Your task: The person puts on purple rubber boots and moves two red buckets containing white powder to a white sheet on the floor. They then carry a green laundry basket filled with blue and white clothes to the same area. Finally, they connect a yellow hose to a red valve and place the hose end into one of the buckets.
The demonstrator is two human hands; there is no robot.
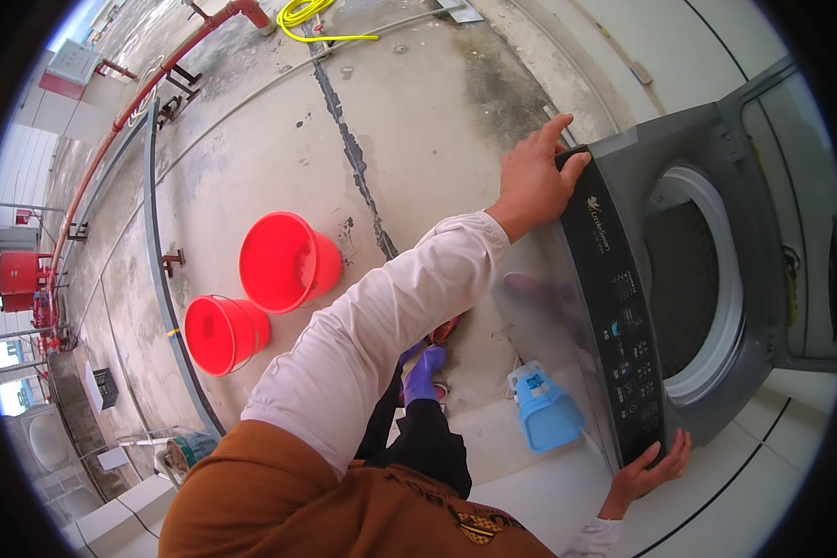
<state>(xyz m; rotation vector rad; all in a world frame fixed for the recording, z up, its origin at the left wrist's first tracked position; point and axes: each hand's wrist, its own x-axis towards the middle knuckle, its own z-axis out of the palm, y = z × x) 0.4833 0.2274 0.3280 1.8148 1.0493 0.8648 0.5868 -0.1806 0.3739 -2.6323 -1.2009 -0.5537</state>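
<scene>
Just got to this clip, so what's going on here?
A person has both hands on a grey washing machine: the left hand at the far corner of its black control panel, the right hand at the near corner. The lid is open, showing the drum. A blue plastic item sits beside the machine; a large red bucket and a smaller red bucket are farther left.

Your left hand point(538, 181) grips one front corner of the grey washing machine point(623, 307), your right hand point(645, 474) the other. Its lid point(802, 251) stands raised. Two red buckets point(327, 265) occupy the floor point(418, 112).
</scene>
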